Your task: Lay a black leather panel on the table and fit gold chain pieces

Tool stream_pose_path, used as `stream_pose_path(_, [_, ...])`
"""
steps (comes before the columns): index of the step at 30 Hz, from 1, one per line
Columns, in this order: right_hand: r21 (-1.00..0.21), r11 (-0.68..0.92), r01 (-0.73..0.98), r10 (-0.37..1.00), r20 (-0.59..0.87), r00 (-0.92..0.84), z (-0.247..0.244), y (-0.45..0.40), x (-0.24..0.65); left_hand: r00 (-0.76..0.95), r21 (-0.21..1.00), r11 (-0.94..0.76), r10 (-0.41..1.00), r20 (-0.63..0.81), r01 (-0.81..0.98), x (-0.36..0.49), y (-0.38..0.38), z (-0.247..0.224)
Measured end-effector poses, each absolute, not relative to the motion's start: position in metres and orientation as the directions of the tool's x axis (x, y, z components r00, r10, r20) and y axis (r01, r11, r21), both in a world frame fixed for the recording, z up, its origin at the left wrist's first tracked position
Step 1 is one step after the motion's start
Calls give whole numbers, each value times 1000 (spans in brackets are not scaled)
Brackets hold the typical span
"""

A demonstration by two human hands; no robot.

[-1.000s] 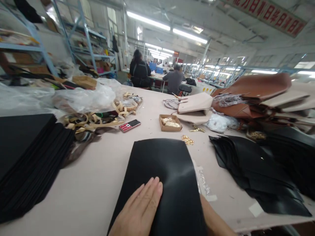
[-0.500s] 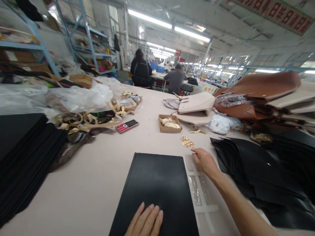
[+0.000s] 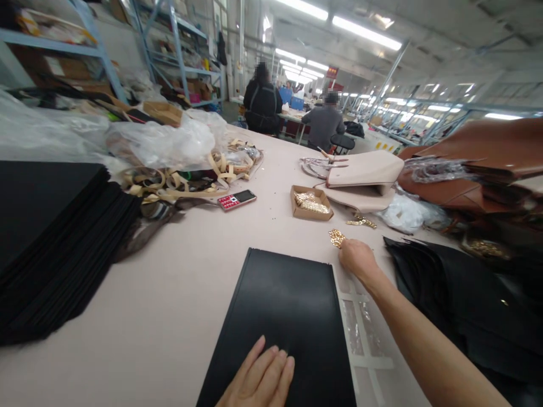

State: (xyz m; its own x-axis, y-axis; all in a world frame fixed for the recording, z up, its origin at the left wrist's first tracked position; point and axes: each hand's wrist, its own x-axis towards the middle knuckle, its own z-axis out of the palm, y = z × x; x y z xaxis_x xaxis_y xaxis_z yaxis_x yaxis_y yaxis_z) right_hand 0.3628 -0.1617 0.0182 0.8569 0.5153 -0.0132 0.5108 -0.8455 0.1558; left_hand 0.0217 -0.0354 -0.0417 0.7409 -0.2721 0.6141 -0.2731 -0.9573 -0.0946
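My left hand (image 3: 265,376) lies flat on a black leather-like panel (image 3: 288,305), its fingers stretched out over the lower part. Beyond the panel's far right corner, my right hand (image 3: 357,257) is curled at the near edge of a small pile of gold-coloured metal pieces (image 3: 336,238). Its fingertips are hidden behind the hand, so what they pinch, if anything, does not show. Farther back stands a small cardboard box (image 3: 310,215) holding gold pieces in clear wrap. Another gold-coloured strip (image 3: 361,221) lies right of the box.
Stacked black sheets (image 3: 46,243) fill the left side; more black pieces (image 3: 458,294) lie on the right. A red phone (image 3: 236,200), tangled tan strips (image 3: 220,169), a cream bag (image 3: 365,169) and brown bags (image 3: 492,164) sit farther back. Two people (image 3: 262,102) sit beyond the table.
My right hand has reached forward to the gold pile, and its fingers have curled. My left hand stays flat on the panel. The whole view has shifted.
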Motion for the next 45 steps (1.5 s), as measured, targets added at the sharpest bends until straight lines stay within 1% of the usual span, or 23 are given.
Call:
stream_pose_path(4, [110,-863,492,494,-9,869,25,-160,366,730,119,-936,-174,661,-331,16,-48,-52])
stream_pose_path(5, [86,-863,498,499,-12,867,28,-161,364,752,176,-922,-158,640,-344,14,-50,-51])
stream_pose_path(7, [13,-854,520,520,-33,854,37,-164,355,831,283,-899,-138,539,-333,10,-53,-42])
stream_pose_path(9, [-78,-831,551,556,-81,827,43,-169,332,890,353,-884,-136,435,-308,8,-54,-29])
stream_pose_path(10, [-151,-810,566,583,-116,804,44,-172,315,906,375,-877,-142,399,-302,7,-54,-22])
stream_pose_path(12, [-380,-735,562,661,-213,720,41,-178,274,915,406,-859,-156,372,-312,7,-54,-14])
stream_pose_path(13, [-516,-675,527,709,-256,658,39,-181,251,918,425,-849,-158,363,-314,7,-53,-12])
stream_pose_path(14, [-608,-621,495,752,-282,596,36,-184,230,920,440,-841,-154,360,-313,8,-54,-12])
stream_pose_path(15, [-665,-573,480,789,-288,543,34,-185,210,921,449,-837,-152,358,-312,8,-54,-12])
stream_pose_path(16, [-683,-537,496,818,-277,505,33,-186,194,921,449,-838,-150,359,-312,8,-54,-14])
stream_pose_path(18, [-642,-492,588,855,-230,465,33,-186,170,907,410,-854,-149,393,-318,7,-55,-18])
stream_pose_path(20, [-608,-458,648,878,-200,434,34,-184,159,883,347,-880,-148,446,-323,6,-56,-22])
stream_pose_path(22, [-586,-448,675,888,-203,413,37,-182,156,862,298,-898,-150,483,-323,6,-56,-25])
stream_pose_path(25, [-555,-450,699,890,-217,401,38,-179,156,861,267,-912,-153,485,-312,5,-57,-27])
stream_pose_path(29, [-534,-492,688,869,-255,424,38,-174,156,864,273,-911,-148,481,-308,5,-57,-26])
stream_pose_path(34, [-491,-588,643,809,-362,463,47,-162,160,882,292,-905,-159,444,-310,4,-56,-25])
stream_pose_path(38, [-452,-640,621,765,-446,464,51,-154,166,878,294,-905,-150,455,-307,4,-56,-26])
stream_pose_path(42, [-388,-675,627,724,-509,465,51,-147,172,875,302,-902,-144,463,-308,4,-56,-26])
stream_pose_path(45, [-368,-702,610,689,-567,451,52,-143,176,873,307,-901,-136,469,-306,3,-57,-27])
